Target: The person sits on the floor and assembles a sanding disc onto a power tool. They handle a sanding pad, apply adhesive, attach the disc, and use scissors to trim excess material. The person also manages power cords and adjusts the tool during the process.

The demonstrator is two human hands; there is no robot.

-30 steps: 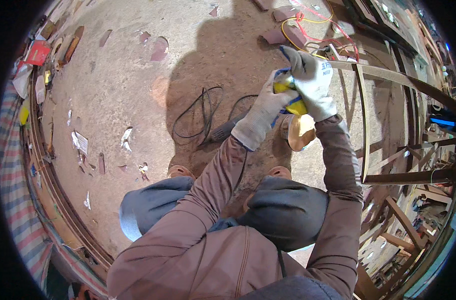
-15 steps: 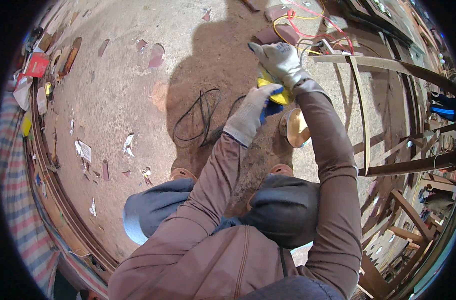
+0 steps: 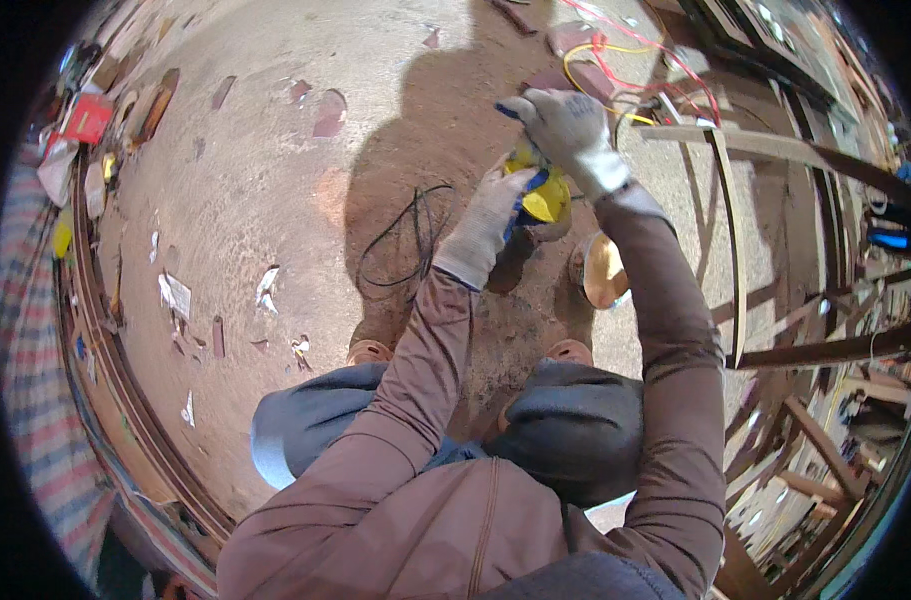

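Both hands wear pale knit gloves with blue palms and meet in front of my knees. My left hand (image 3: 480,228) is closed on a yellow rounded piece (image 3: 547,200), its blue-coated fingertips curled over the edge. Right above it, my right hand (image 3: 567,128) bends over the far end of the same piece, fingers curled in and hidden, thumb sticking out to the left. I cannot make out what kind of thing the yellow piece is. Just below it shows a brownish rounded shape, partly covered. A round tub (image 3: 603,272) stands beside my right forearm.
A black cable (image 3: 415,235) loops on the concrete floor (image 3: 245,200). Wooden frames (image 3: 730,250) stand at the right. Red and yellow cords (image 3: 615,60) lie at the far right, near dark reddish scraps (image 3: 330,112). A striped cloth (image 3: 50,400) hangs along the left.
My hands have shifted slightly, and the yellow piece has tilted so more of its face shows. My right hand has turned and come a little lower. The view has moved slightly.
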